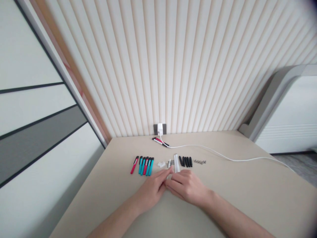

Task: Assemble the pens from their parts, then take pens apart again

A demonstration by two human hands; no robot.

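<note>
White rods, probably plastic, just beyond the right hand

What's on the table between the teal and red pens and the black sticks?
Head view: small white pieces, small metal parts and long white strips, in that order going rightward.

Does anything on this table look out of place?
Yes: the red marker at the row's left end slants away, while the teal and red markers beside it lie nearly parallel. Two pens also lie apart, up by the white cable.
</note>
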